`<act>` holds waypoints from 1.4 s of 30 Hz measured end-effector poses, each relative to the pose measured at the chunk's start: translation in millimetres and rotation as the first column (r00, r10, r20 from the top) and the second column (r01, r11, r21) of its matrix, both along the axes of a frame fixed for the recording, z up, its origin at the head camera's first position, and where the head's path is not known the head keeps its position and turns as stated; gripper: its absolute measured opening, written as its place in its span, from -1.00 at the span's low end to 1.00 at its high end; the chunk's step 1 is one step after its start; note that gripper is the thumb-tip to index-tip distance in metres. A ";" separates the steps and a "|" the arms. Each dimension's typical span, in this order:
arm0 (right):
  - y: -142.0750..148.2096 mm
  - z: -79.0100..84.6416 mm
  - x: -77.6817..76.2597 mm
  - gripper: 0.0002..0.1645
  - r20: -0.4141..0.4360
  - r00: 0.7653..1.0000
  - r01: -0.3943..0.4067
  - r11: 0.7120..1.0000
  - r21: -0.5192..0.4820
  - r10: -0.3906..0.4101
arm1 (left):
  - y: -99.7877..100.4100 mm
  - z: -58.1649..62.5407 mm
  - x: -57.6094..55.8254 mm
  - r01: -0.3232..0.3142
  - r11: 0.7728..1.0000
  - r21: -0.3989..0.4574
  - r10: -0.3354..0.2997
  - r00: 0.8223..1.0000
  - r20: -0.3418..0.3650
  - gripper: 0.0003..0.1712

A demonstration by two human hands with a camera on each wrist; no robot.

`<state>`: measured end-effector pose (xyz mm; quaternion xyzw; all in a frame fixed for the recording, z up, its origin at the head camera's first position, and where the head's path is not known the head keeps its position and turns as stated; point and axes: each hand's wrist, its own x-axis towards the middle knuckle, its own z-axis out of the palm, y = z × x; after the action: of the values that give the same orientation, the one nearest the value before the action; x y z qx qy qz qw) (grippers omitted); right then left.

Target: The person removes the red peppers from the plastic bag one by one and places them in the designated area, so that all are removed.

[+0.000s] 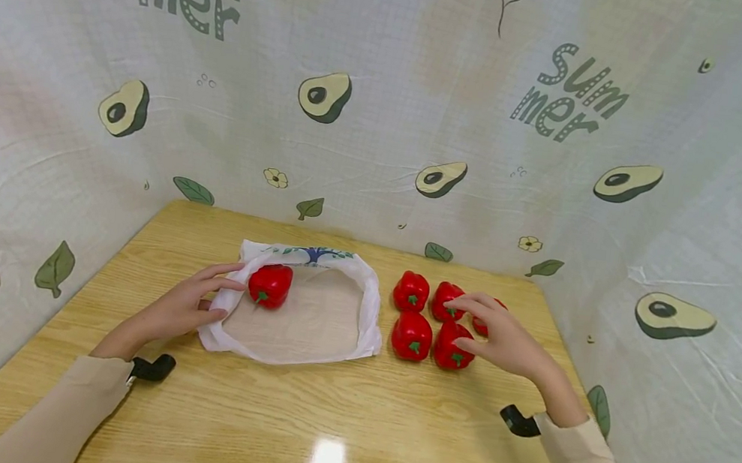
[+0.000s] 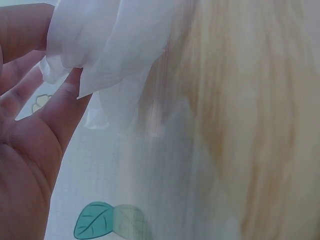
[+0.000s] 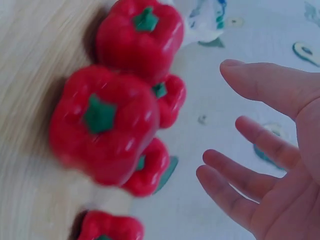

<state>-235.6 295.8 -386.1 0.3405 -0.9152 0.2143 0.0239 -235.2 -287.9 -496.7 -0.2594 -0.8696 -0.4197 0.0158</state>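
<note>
A white plastic bag point(image 1: 370, 314) with a blue and green print lies on the table, its mouth spread wide. One red bell pepper point(image 1: 270, 286) with a green stem sits inside, at the bag's left. My left hand point(image 1: 183, 306) pinches the bag's left rim; the left wrist view shows the plastic point(image 2: 107, 45) between thumb and fingers. To the bag's right stand several more red bell peppers point(image 1: 411, 336) in a cluster. Over the cluster's right side hovers my right hand point(image 1: 502, 336), fingers spread and holding nothing, close to the front right pepper point(image 3: 105, 125). It partly hides the rearmost right pepper point(image 1: 481, 328).
The wooden table point(image 1: 270, 417) reaches back to a hanging cloth point(image 1: 368, 133) printed with avocados and leaves, which also rises on both sides. A black wrist device point(image 1: 153, 368) sits at the left sleeve, another point(image 1: 519, 421) at the right.
</note>
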 end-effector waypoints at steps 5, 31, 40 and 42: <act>-30.2 10.2 -3.7 -0.28 -0.015 0.998 -0.057 0.998 -0.032 0.056 | 0.7 0.9 0.3 0.000 1.000 -0.001 0.000 1.000 0.000 -0.43; -204.9 -13.2 -39.0 -0.25 0.196 0.959 -0.179 0.973 -0.147 0.206 | 0.7 2.6 2.2 -0.002 1.000 -0.001 0.002 1.000 0.005 -0.41; -245.4 -28.5 -49.9 -0.24 0.198 0.956 -0.192 0.971 -0.140 0.217 | 0.5 2.4 3.1 0.007 1.000 0.009 -0.007 1.000 0.002 -0.42; -252.4 -29.9 -51.2 -0.24 0.200 0.954 -0.198 0.970 -0.142 0.224 | -0.2 1.8 2.9 0.009 1.000 0.012 -0.009 1.000 0.001 -0.42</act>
<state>-286.8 43.3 -416.0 0.4093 -0.8560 0.3061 -0.0777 -232.3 -288.1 -494.9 -0.2632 -0.8659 -0.4251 0.0149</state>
